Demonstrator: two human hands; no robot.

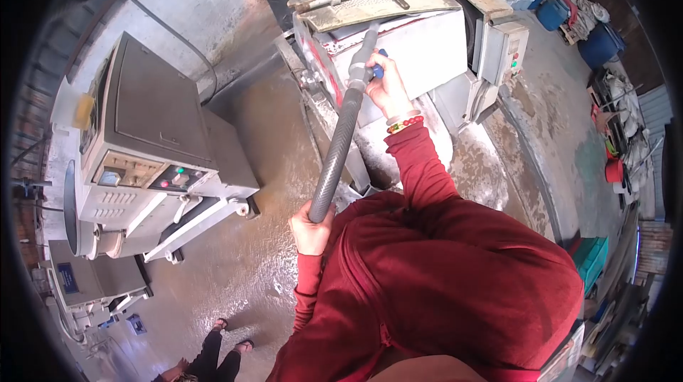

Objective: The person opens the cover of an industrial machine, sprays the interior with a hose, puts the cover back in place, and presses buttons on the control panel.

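At the white-fronted machine (420, 48), the hose (339, 146) is gripped by the left hand (311, 232), its blue handle (377, 71) by the right hand (388, 89); the nozzle (368, 44) is already brought to its top (what is left inside apparently cannot be told).

From where I'm standing, R hand (390, 90) is hiding most of the blue handle (380, 63), w/ some fingers curling out of sight. Tip of the grey nozzle (367, 48) is blurring into white nr the cream lid (377, 6), so I'm not making out its exact end. L hand (311, 230) is covering the lower hose (336, 154); anything past it is staying unseen. Red top (455, 275) is blocking the wearer's legs. Co-worker (212, 348) is getting cropped at btm edge, upper body out of view. Blue label (67, 277) & ctrl panel (153, 176) markings are coming out too small to read. Far-R clutter (617, 119) is smearing toward the dark rim.
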